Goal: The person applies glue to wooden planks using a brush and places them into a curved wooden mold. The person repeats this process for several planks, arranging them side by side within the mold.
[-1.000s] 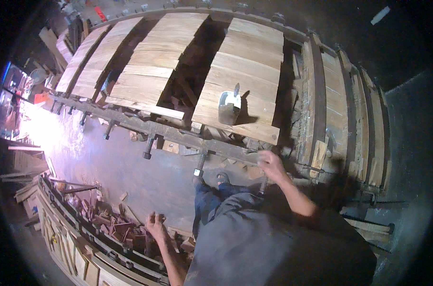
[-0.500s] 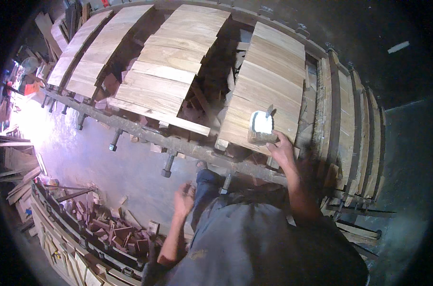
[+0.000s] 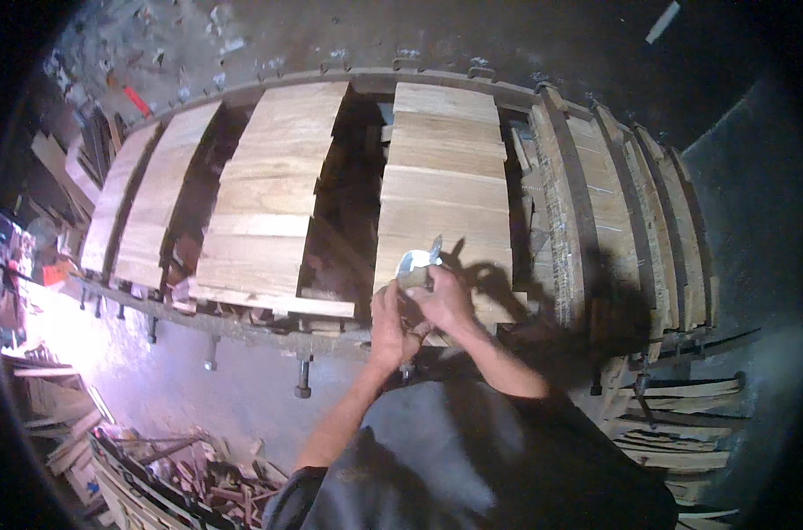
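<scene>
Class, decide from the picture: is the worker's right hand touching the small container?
Touching. The head view shows the right hand closed against the right side of the small container, with no gap visible between them.

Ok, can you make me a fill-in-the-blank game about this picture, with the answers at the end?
1. The left hand and the right hand are both at the container, whose inside is coloured ____.
2. The long, pale panel reaching away beyond the container is made of ____.
3. The bright glow lies toward the picture's ____ edge.
4. The thin strip at the upper left is coloured ____.

Missing words: white; wood; left; red.
</scene>
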Demonstrator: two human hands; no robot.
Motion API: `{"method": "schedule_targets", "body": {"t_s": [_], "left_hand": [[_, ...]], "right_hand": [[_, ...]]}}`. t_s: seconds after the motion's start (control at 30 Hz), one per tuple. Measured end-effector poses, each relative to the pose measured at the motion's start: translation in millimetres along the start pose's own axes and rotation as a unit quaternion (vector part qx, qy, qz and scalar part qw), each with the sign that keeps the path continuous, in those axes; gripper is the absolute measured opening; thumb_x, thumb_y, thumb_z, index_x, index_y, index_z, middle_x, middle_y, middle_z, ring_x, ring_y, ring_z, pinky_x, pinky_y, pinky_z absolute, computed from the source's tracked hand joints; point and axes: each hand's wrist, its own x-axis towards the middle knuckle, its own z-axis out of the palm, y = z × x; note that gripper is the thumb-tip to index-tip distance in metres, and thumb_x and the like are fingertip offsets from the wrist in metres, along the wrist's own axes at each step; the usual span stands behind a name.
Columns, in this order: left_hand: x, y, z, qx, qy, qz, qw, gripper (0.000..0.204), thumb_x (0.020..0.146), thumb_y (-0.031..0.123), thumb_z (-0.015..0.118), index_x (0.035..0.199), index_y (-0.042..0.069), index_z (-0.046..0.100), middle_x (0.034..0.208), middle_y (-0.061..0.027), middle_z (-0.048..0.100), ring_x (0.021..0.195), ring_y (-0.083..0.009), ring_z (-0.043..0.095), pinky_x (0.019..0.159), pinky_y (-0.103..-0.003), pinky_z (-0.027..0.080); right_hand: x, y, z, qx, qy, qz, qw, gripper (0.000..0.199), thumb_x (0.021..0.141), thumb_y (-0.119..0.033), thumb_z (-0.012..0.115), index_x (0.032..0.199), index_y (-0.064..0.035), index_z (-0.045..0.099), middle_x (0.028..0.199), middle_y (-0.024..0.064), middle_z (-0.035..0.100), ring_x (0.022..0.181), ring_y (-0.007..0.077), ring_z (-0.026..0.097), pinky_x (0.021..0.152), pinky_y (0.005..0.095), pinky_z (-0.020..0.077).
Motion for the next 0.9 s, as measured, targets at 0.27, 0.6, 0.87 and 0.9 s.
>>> {"method": "schedule_targets", "body": {"t_s": [0.27, 0.6, 0.87, 0.9], "left_hand": [[2, 4, -12, 0.066, 0.119, -0.119, 0.984, 0.103, 0.076, 0.026, 0.081, 0.152, -0.005, 0.019, 0.147, -0.0273, 0.037, 0.137, -0.0412, 0.038, 0.114, -0.047, 0.032], [-23, 20, -30, -0.022, 0.187, -0.182, 0.965, 0.081, 0.076, 0.017, 0.081, 0.141, -0.002, 0.037, 0.128, -0.0159, 0.054, 0.117, -0.0249, 0.055, 0.102, -0.037, 0.045], [-19, -32, -61, -0.005, 0.199, -0.194, 0.961, 0.089, 0.065, 0.005, 0.084, 0.139, -0.002, 0.036, 0.126, -0.0169, 0.051, 0.115, -0.0271, 0.054, 0.100, -0.039, 0.046], [-18, -42, -69, -0.011, 0.201, -0.203, 0.958, 0.090, 0.064, 0.003, 0.084, 0.140, -0.001, 0.035, 0.128, -0.0173, 0.050, 0.116, -0.0274, 0.053, 0.100, -0.039, 0.045]], "right_hand": [[-20, -25, 20, 0.134, -0.049, -0.117, 0.983, 0.036, 0.082, -0.018, 0.070, 0.112, -0.0005, 0.060, 0.109, 0.0232, 0.065, 0.101, 0.0422, 0.063, 0.086, 0.0496, 0.0503], [-30, -32, 28, 0.125, -0.159, -0.163, 0.966, 0.033, 0.081, -0.017, 0.071, 0.107, 0.0004, 0.060, 0.102, 0.0231, 0.067, 0.093, 0.0434, 0.065, 0.080, 0.0503, 0.0519], [-30, 21, 35, 0.275, -0.087, -0.108, 0.951, 0.048, 0.085, -0.002, 0.066, 0.132, -0.0057, 0.057, 0.094, 0.0139, 0.070, 0.077, 0.0237, 0.070, 0.072, 0.0363, 0.0547], [-25, 41, 31, 0.184, -0.102, -0.078, 0.974, 0.047, 0.084, -0.002, 0.066, 0.130, -0.0047, 0.058, 0.100, 0.0160, 0.069, 0.082, 0.0259, 0.069, 0.076, 0.0370, 0.0544]]}}
